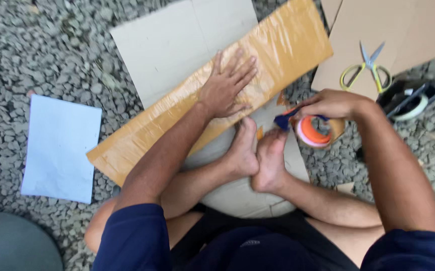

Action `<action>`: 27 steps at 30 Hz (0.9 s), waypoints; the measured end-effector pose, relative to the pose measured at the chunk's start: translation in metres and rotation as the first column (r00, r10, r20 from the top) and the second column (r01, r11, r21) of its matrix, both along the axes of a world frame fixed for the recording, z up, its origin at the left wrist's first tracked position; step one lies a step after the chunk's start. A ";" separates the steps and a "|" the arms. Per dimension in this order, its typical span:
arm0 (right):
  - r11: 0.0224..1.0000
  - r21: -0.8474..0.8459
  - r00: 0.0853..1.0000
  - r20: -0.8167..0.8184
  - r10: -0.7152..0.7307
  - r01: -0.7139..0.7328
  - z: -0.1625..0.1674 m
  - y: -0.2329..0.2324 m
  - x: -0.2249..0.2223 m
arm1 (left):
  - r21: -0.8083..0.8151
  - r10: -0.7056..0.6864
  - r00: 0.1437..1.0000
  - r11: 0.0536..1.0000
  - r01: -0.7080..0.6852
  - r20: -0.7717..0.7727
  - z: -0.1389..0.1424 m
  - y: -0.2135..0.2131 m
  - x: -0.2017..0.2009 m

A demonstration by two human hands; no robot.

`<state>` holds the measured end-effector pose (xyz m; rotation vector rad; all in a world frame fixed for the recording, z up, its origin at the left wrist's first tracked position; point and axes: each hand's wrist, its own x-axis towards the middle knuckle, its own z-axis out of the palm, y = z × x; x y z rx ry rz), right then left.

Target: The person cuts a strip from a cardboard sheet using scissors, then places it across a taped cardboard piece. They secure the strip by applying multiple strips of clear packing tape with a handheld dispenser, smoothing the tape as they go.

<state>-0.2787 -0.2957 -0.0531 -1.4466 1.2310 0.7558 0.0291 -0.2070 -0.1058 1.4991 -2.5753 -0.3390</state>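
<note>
- Sitting cross-legged on gravel, a person in dark blue sleeves and dark shorts was seen from above, with both bare feet resting on a pale sheet of cardboard close to the body.
- Just beyond the feet, the right hand was clenched around a tape dispenser, an orange and white roll of brown tape with a blue handle part, held close above the cardboard's right edge.
- The left hand lay flat and released, fingers spread, pressing on a long cardboard strip wrapped in glossy brown tape; it grasped nothing.
- That strip ran diagonally from the lower left, near the person's left knee, up to the upper right, lying over a grey-white cardboard sheet.
- To the left, well apart from the hands, a light blue sheet of paper lay on the gravel.
- Farther off at the upper right, yellow-handled scissors rested open on a brown cardboard panel.
- Just beside that panel sat a second tape dispenser, dark with a whitish roll.
</note>
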 end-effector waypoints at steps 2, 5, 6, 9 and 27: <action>0.973 -0.221 0.993 0.106 -0.051 0.074 0.007 0.012 -0.034 | -0.076 -0.062 0.996 0.995 0.066 0.058 -0.012 0.009 -0.016; 0.811 -0.489 0.921 0.362 -0.146 0.321 0.016 0.047 -0.066 | -0.085 -0.145 0.983 0.984 0.154 0.110 -0.029 0.021 -0.033; 0.725 -0.526 0.882 0.400 -0.250 0.444 0.016 0.055 -0.070 | -0.095 -0.143 0.989 0.985 0.146 0.043 -0.033 0.022 -0.035; 0.483 -0.727 0.871 0.370 -0.323 0.488 0.007 0.070 -0.070 | -0.106 -0.219 0.957 0.974 0.201 -0.191 -0.042 0.033 -0.037; 0.269 -0.850 0.847 0.505 0.166 0.454 -0.037 0.137 -0.043 | 0.548 0.585 0.429 0.807 -0.222 -0.688 0.017 0.048 -0.063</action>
